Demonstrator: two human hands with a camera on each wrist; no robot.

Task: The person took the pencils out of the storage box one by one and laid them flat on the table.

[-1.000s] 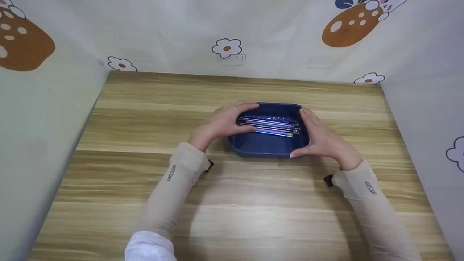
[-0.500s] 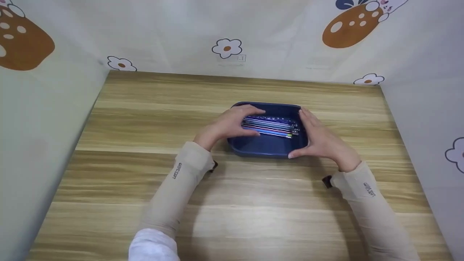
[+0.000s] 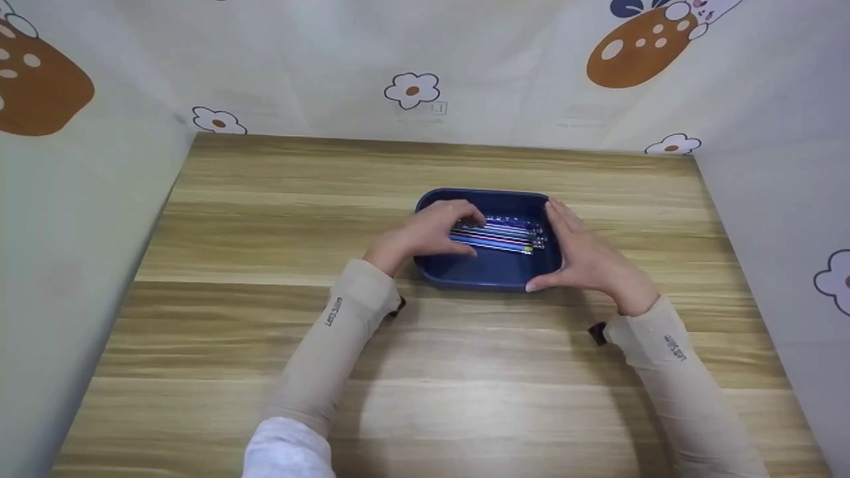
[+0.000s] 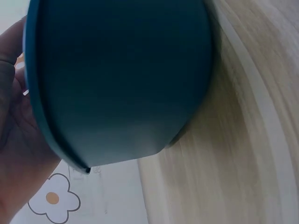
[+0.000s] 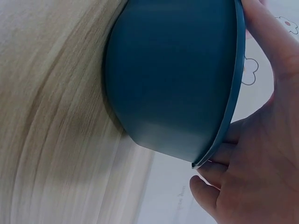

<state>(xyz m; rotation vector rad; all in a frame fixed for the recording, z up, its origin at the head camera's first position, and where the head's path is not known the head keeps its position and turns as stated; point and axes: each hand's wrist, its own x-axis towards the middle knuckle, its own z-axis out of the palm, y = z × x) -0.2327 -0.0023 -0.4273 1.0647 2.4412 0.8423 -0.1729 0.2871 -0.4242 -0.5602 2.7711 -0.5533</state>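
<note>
The left hand (image 3: pixel 431 229) is reaching in, fingers loosely parted, pencils (image 3: pixel 505 238) lying right beneath; the right hand (image 3: pixel 588 259) is gripping the box (image 3: pixel 495 271) edge, table (image 3: pixel 465 385) stretching beyond both.

Tub (image 3: pixel 491 270) looked like smooth plastic, matt to faintly satin outside, with soft sheen along rim. Pencils (image 3: pixel 508 241) inside looked glossy, thin bright highlights running along their lengths; whether wood or plastic underneath could not be told. Table (image 3: pixel 465 378) showed wood grain, smooth, low-gloss, with pale patch of reflected light. Beige sleeves (image 3: pixel 319 372) looked like thin, matt, stretchy cloth; white cuff (image 3: pixel 287 453) was soft, wrinkled cloth, also matt. Wall sheet (image 3: pixel 319 60) looked smooth, faintly shiny, lightly creased, plastic or cloth unclear.
</note>
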